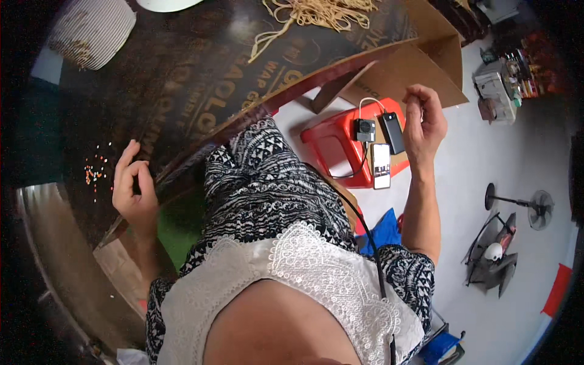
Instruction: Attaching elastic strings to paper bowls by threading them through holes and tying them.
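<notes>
My left hand (135, 191) hovers at the near left edge of the dark printed board (201, 79). Its thumb and a finger bend together into a loop, and anything pinched there is too small to make out. Just left of it, a scatter of tiny orange, white and red beads (94, 175) lies on the board. Raised on the right, my right hand (426, 125) has its thumb against curled fingers, in front of a cardboard flap (404, 79). Whatever those fingers hold, if anything, cannot be made out.
A bundle of cream cords (316, 15) and a white ridged object (97, 30) lie on the board's far side. The red stool (328, 146) below carries a small camera (364, 130), a black power bank (393, 132) and a phone (381, 165). Farther right stands a fan (539, 210).
</notes>
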